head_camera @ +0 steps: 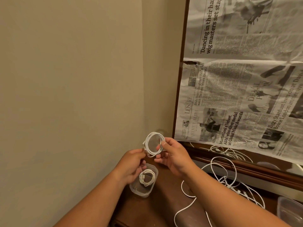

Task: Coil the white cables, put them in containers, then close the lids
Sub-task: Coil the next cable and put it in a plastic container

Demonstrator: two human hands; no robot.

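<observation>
Two white cables are coiled at this stage. One coiled cable lies inside an open clear plastic container on the dark wooden surface, close to the wall. The container has no lid on it, and no lid can be identified with certainty in the view.

A second cable, wound into a round coil, is held in the air above and slightly behind that container. The right hand grasps the coil, with the thumb and fingertips pinching the bundled loops on its right side. The left hand closes its fingertips on the left edge of the coil, where a connector end appears to sit; whether it is tucking the end in cannot be determined. Both hands are therefore clenched on the same coil, and neither is free.

Several loose white cables lie tangled on the surface to the right, below a newspaper sheet that covers a framed panel. The exact count cannot be determined. A second clear container is partly visible at the lower right edge.

Judged status: early in the task. Remaining work: place the held coil in a container, coil the loose cables, store them, and close all lids.
</observation>
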